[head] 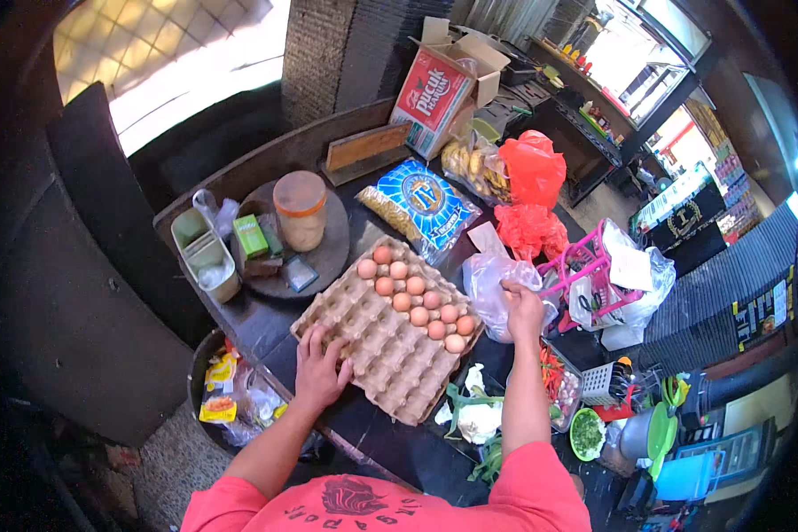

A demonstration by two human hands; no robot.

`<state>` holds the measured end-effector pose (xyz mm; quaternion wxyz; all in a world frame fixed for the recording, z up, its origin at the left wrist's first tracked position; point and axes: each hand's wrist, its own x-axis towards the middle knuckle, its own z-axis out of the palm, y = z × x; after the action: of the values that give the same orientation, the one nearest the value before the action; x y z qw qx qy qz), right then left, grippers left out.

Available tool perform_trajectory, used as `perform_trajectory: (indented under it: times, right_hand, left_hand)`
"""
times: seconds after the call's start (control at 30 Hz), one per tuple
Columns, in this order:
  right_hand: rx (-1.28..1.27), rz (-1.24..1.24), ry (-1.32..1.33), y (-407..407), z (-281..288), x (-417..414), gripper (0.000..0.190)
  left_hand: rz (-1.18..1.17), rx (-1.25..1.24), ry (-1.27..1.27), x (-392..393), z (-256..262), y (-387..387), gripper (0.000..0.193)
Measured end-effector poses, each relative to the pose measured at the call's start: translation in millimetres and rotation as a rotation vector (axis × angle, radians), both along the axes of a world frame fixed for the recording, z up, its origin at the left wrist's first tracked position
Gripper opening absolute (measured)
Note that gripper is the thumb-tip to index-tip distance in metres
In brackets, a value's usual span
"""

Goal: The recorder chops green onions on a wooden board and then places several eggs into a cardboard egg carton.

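Observation:
A grey-brown cardboard egg tray (379, 352) lies on the dark table, with brown eggs (414, 286) in the cups along its upper right side and bare cups elsewhere. My left hand (322, 366) rests on the tray's left edge with its fingers spread. Right of the tray, my right hand (525, 309) grips a thin translucent plastic bag (489, 286) at its right part; what the bag contains is not clear. A blue printed plastic pack (429, 203) lies just above the tray.
A round board (336, 256) bears an orange-lidded jar (300, 213). Red plastic bags (532, 229), a pink basket (592, 266) and an open carton (432, 93) stand beyond. Cauliflower (479, 419), a container of chillies (552, 372) and a green bowl (585, 435) are at right.

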<state>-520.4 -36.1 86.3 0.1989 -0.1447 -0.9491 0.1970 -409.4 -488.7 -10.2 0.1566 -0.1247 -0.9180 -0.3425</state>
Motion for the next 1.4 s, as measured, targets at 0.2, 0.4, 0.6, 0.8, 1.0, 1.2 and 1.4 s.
perform_trajectory:
  times: [0.2,0.4,0.6,0.8,1.0,1.2,1.4]
  right_hand:
    - [0.270,0.133,-0.203,42.7,-73.2,-74.5,0.025]
    - [0.290,-0.050,-0.454,239.5,-177.5,-130.3,0.054]
    - [0.172,0.114,-0.550,107.8,-265.8,-176.2,0.049]
    - [0.225,0.095,-0.523,73.3,-195.9,-141.0,0.043]
    - [0.304,0.066,-0.504,16.4,-102.6,-118.2,0.037]
    - [0.358,0.064,-0.469,-39.4,-25.8,-97.2,0.033]
    - [0.277,0.050,-0.387,-30.3,-41.1,-104.9,0.034]
  left_hand:
    - [0.007,-0.023,-0.007,2.5,-2.9,3.3,0.046]
    - [-0.083,0.017,0.072,-19.8,2.2,32.4,0.047]
    - [0.024,-0.081,-0.037,-1.7,-2.9,3.1,0.047]
    - [0.001,-0.073,-0.009,-4.7,-5.3,6.4,0.047]
    - [0.002,-0.052,-0.015,-2.8,-4.3,6.7,0.046]
    - [0.002,-0.052,-0.014,-1.3,-3.3,6.9,0.047]
    - [0.015,-0.083,-0.022,-4.3,2.4,10.0,0.046]
